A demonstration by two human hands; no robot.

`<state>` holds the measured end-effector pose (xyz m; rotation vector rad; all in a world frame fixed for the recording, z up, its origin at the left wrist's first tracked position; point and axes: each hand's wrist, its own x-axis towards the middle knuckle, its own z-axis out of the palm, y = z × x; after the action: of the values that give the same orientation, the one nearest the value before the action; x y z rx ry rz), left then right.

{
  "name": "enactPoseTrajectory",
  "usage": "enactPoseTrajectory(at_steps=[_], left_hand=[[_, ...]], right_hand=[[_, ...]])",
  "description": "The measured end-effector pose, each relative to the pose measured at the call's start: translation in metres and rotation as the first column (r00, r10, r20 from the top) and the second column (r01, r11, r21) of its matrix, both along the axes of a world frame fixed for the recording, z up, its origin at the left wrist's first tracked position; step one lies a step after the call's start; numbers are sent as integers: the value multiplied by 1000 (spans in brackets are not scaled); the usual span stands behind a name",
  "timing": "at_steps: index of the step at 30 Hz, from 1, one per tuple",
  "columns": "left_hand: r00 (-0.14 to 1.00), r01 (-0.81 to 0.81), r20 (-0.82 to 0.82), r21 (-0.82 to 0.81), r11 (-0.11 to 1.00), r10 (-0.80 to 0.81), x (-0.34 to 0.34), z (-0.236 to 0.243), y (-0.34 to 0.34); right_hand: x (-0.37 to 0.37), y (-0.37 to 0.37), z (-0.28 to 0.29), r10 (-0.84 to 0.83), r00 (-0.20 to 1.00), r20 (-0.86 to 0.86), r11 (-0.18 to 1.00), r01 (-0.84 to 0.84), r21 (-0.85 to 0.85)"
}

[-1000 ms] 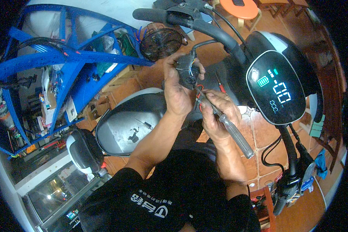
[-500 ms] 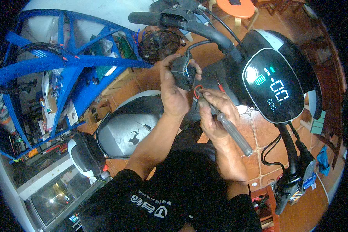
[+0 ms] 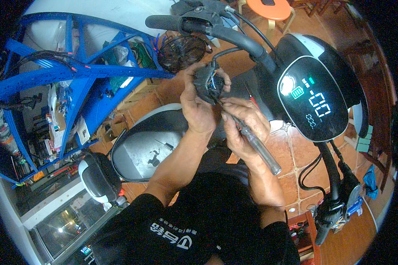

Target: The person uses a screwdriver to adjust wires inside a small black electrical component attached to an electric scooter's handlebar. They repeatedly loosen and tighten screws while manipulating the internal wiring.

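Observation:
My left hand point(image 3: 198, 106) grips a small black switch housing point(image 3: 206, 84) with coloured wires showing inside it. A dark cable runs from the housing up toward the scooter's handlebar point(image 3: 234, 34). My right hand point(image 3: 243, 126) holds a screwdriver point(image 3: 256, 148) with a clear handle, its tip pointing into the housing. Both hands are above the black scooter seat point(image 3: 150, 141). To the right glows the round lit dashboard display point(image 3: 311, 99).
A blue metal frame point(image 3: 70, 70) stands at the left over shelves crowded with parts. A small black fan point(image 3: 181, 51) sits behind the hands. An orange stool point(image 3: 273, 9) is at the top. A second handlebar grip point(image 3: 329, 216) and cables hang at lower right over brown floor tiles.
My right hand has moved up and left, bringing the screwdriver tip closer into the housing. The left hand keeps its grip with little movement.

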<state>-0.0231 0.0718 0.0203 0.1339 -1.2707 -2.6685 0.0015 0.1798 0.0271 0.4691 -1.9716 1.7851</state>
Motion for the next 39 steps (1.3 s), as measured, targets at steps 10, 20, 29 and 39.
enactPoseTrajectory(at_steps=[10,20,29,39], left_hand=[[991,-63,112,-52,997,68,-6,1,3],[987,-62,141,-100,993,76,-8,4,1],[981,-51,188,-5,999,51,-10,5,1],[978,29,210,-60,998,-16,-10,7,-4]], right_hand=[[-3,-1,5,55,997,-47,990,-48,133],[-4,-15,-15,-5,973,-232,993,32,113],[-8,-7,-7,29,989,-145,994,-13,106],[1,-2,0,106,985,136,973,-75,-216]])
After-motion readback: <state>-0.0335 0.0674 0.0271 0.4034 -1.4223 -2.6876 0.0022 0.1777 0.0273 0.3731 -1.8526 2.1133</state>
